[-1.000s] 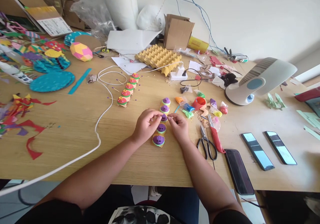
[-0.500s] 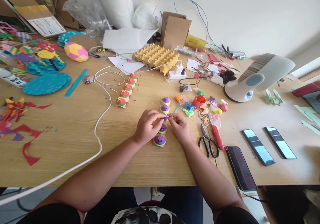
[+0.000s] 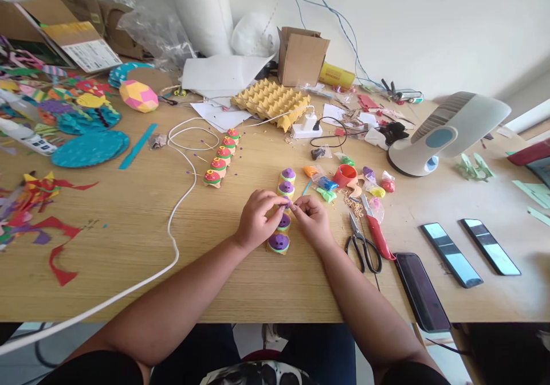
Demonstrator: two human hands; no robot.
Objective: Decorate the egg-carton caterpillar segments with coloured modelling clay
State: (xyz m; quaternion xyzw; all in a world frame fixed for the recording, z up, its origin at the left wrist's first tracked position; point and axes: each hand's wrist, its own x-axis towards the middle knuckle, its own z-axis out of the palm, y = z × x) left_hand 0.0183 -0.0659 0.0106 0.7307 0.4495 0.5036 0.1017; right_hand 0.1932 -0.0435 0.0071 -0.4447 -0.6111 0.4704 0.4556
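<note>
A caterpillar of purple-topped, green-rimmed egg-carton cups (image 3: 279,242) lies in a line at the middle of the wooden table (image 3: 129,259). My left hand (image 3: 256,220) is closed in a pinch over its middle cup. My right hand (image 3: 315,219) pinches toward it from the right, fingertips almost meeting the left hand's. Whatever sits between the fingertips is too small to name. A second caterpillar with red and green tops (image 3: 220,158) lies further back to the left, apart from both hands.
Scissors (image 3: 363,244) and a red-handled cutter (image 3: 378,230) lie right of my right hand, then three phones (image 3: 423,290). A white fan (image 3: 447,136), clay bits (image 3: 344,176), a yellow egg tray (image 3: 270,98), a cardboard box (image 3: 301,55), a white cable (image 3: 172,224) and coloured paper scraps (image 3: 38,213) surround them.
Both hands stay pinched over the purple caterpillar's middle cup with only slight finger shifts. The view has drifted a little.
</note>
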